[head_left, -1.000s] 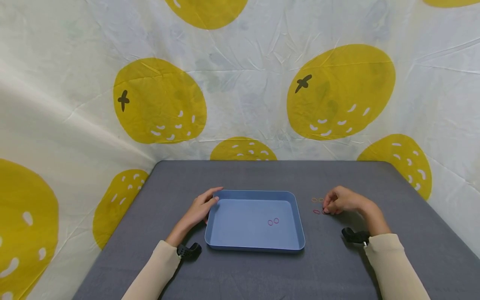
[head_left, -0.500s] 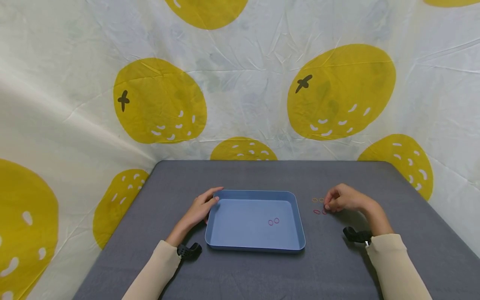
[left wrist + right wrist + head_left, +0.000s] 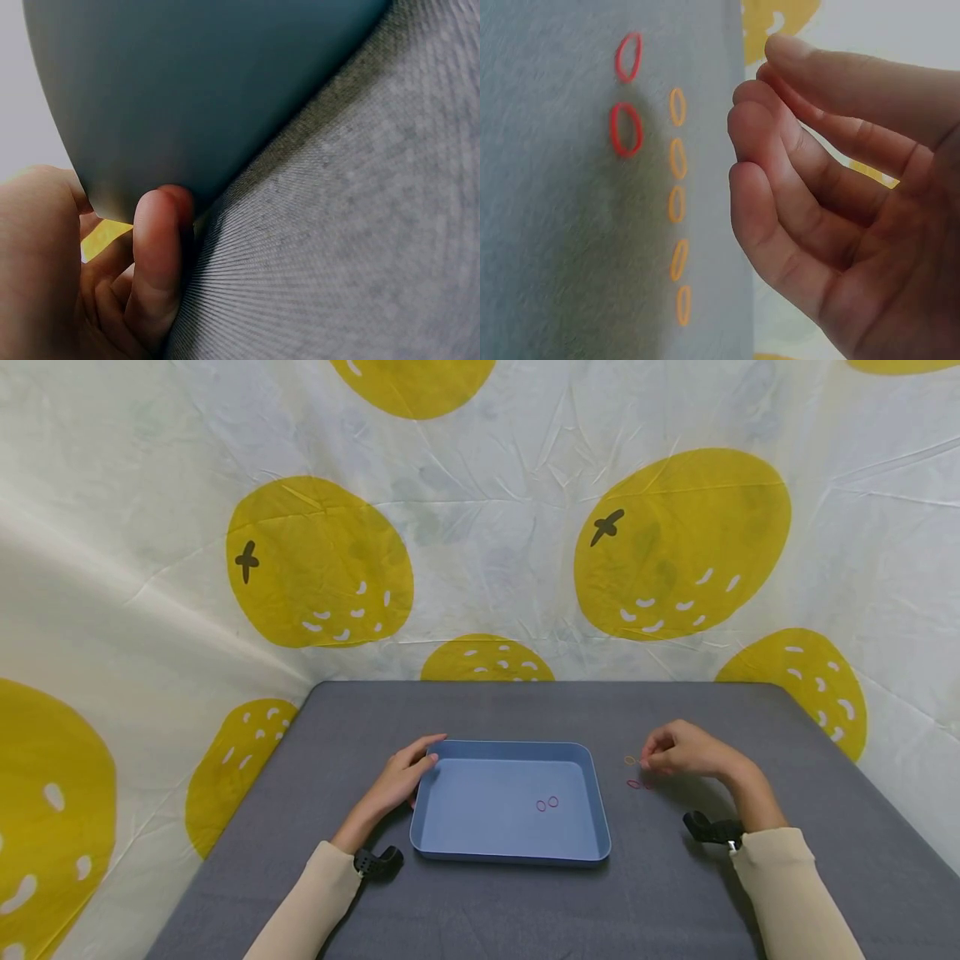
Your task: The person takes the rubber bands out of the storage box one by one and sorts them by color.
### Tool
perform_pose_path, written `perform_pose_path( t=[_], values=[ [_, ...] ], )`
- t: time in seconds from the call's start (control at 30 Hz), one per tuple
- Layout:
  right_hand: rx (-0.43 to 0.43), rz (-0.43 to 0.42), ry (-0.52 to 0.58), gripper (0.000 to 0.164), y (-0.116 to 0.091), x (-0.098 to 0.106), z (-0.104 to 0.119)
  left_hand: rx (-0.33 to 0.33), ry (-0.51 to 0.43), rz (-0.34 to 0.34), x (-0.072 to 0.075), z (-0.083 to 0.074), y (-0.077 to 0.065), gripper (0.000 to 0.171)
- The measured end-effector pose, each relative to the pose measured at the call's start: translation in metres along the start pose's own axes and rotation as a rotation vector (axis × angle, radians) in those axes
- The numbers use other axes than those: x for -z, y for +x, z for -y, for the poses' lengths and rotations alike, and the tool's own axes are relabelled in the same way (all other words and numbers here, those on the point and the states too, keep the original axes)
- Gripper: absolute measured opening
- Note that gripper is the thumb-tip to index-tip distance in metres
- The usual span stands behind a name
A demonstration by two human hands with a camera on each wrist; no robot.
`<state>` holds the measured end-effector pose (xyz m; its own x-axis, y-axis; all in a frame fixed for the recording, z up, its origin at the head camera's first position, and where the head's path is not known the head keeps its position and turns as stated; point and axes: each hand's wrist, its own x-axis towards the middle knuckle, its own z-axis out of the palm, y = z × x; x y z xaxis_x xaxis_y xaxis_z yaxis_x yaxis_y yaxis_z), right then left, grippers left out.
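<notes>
My left hand point(image 3: 400, 779) holds the left rim of a shallow blue tray point(image 3: 480, 842); the left wrist view shows its fingers point(image 3: 159, 247) against the tray's wall point(image 3: 187, 97). Two small red rings, which look like rubber bands point(image 3: 547, 804), lie inside the tray. To the tray's right, my right hand point(image 3: 686, 750) hovers over the table with thumb and fingers bent together. Whether a band is between its fingertips cannot be made out. Below it lie two red bands point(image 3: 613, 131) and a row of several orange bands point(image 3: 670, 159), partly hidden by the hand in the head view.
A grey cloth covers the table point(image 3: 480, 910). Behind and beside it hangs a white curtain point(image 3: 487, 568) printed with large yellow fruit shapes. Each wrist wears a black device, such as the one on the right wrist point(image 3: 708, 830).
My right hand has risen from the red bands and moved slightly away and to the left, now covering most of the orange row. The left hand and tray have stayed still.
</notes>
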<state>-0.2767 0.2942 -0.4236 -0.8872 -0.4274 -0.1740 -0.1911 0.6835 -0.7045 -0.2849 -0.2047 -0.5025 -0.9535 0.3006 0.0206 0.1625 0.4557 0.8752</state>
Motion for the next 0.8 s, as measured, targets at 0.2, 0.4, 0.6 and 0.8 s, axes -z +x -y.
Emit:
perform_pose_path(
  t=[0.2, 0.4, 0.6, 0.8],
  values=[
    [0.017, 0.000, -0.031, 0.014, 0.006, -0.003, 0.013, 0.004, 0.001, -0.008, 0.000, 0.001, 0.000, 0.040],
    [0.053, 0.006, -0.056, 0.013, 0.015, -0.007, 0.026, 0.005, -0.002, -0.008, 0.000, 0.001, -0.001, 0.040],
    [0.085, 0.013, -0.065, 0.011, 0.024, -0.012, 0.042, 0.000, -0.010, -0.005, 0.000, 0.001, -0.001, 0.041],
    [0.111, 0.025, -0.040, 0.011, 0.033, -0.017, 0.058, -0.002, 0.001, -0.009, 0.000, 0.001, 0.000, 0.040]
  ],
)
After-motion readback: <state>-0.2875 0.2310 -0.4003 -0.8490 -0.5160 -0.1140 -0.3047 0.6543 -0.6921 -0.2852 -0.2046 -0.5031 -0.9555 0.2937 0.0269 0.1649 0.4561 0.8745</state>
